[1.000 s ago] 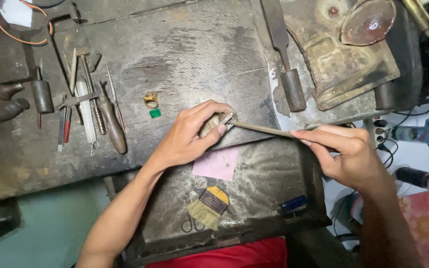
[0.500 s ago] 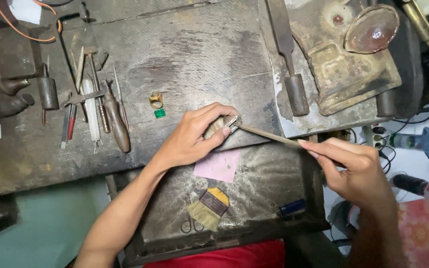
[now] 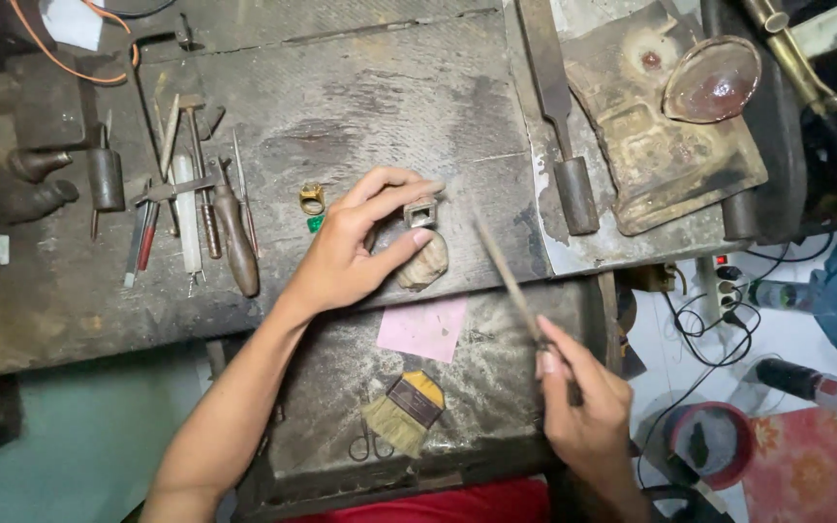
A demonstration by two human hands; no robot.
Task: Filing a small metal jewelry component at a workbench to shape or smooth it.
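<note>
My left hand (image 3: 356,247) pinches a small square metal ring (image 3: 420,212) between thumb and forefinger, held against a worn wooden bench peg (image 3: 426,261) at the bench edge. My right hand (image 3: 583,407) grips a thin file (image 3: 506,273) by its lower end; the file slants up and to the left, its tip apart from the ring. A gold ring (image 3: 312,199) and a small green stone (image 3: 315,224) lie on the dark workbench (image 3: 360,107) just left of my left hand.
Several hand tools (image 3: 196,208) lie at the left of the bench. A large file (image 3: 556,116) and a rusty metal block (image 3: 670,145) with a shell-shaped dish (image 3: 711,79) are at the right. The open drawer (image 3: 496,387) holds pink paper (image 3: 423,327), a brush (image 3: 404,412) and small scissors (image 3: 368,447).
My right hand has pulled the file back and down, off the ring, and swung it steeper. My left hand has opened a little, showing the square ring on the peg.
</note>
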